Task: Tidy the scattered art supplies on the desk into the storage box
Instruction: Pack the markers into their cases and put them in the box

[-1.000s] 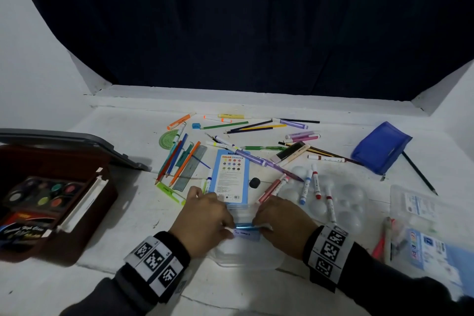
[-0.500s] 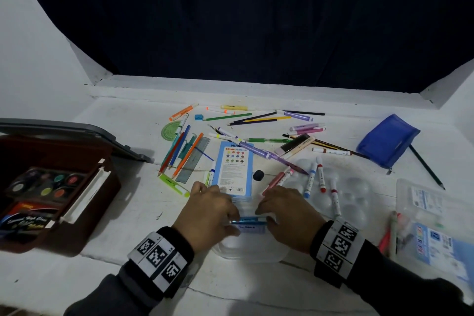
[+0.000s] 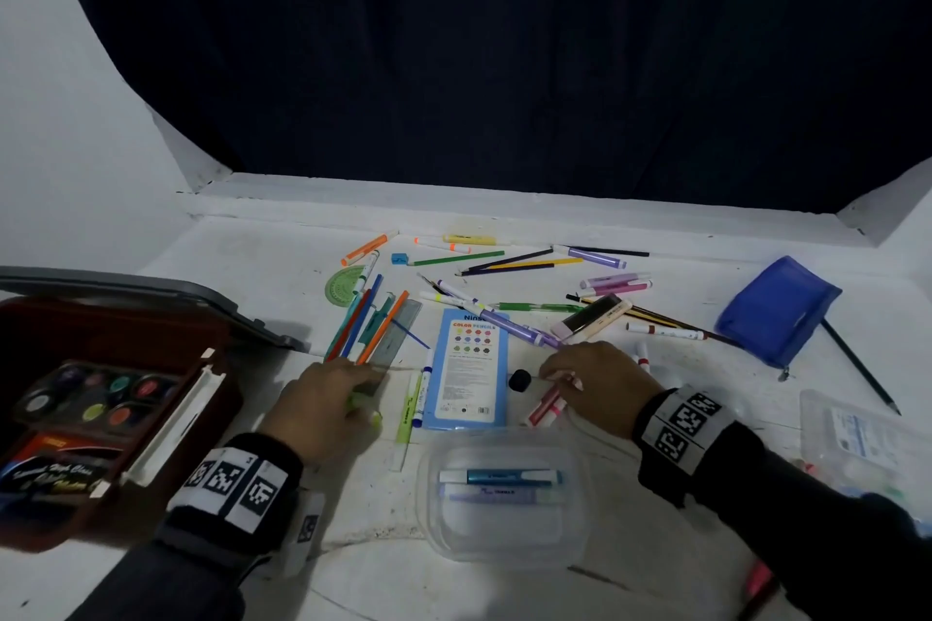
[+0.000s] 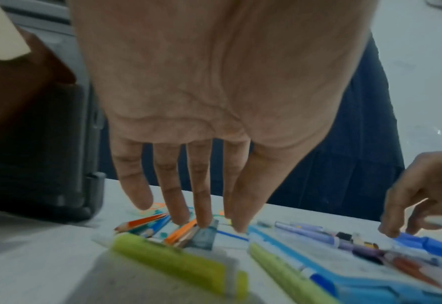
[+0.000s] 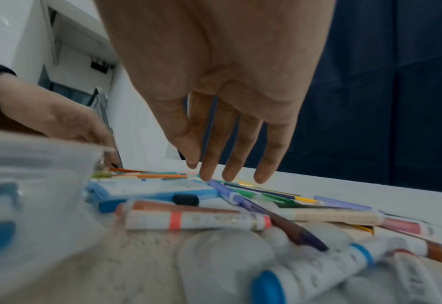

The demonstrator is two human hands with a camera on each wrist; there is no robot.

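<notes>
the left hand point(image 3: 323, 398) reaches over the white worktop point(image 3: 262, 267) with its fingers point(image 4: 201, 195) straight and slightly apart, holding nothing; in the left wrist view the fingertips come down on the near ends of a bunch of coloured pencils point(image 3: 360, 323) and a grey see-through ruler point(image 3: 398, 333). a lime-green highlighter point(image 4: 178, 265) lies just below the palm.

the right hand point(image 3: 595, 383) hovers over the markers with its fingers point(image 5: 240, 144) extended and loosely apart, gripping nothing; in the right wrist view the index fingertip sits right at the tip of a long purple marker point(image 5: 227, 192), though contact cannot be told. a white marker with a pink band point(image 5: 196, 221) lies just below this hand, beside a small black cap point(image 3: 519, 379).

between the 2 hands lies a flat light-blue colour pencil pack point(image 3: 471, 368), with a yellow-green pen point(image 3: 409, 406) and a blue-capped white marker point(image 3: 423, 388) along its left edge.

nearest the person stands a clear plastic storage box point(image 3: 504, 545), open, with a blue marker point(image 3: 499, 477) and a pale purple one point(image 3: 491, 495) lying inside.

at far left is an open dark red case point(image 3: 30, 509) holding a round-pan paint palette point(image 3: 96, 393). a blue fabric pouch point(image 3: 776, 308) sits at right, well apart from the hands, with a black pencil point(image 3: 857, 363) beside it. more pencils and markers lie scattered further back.
</notes>
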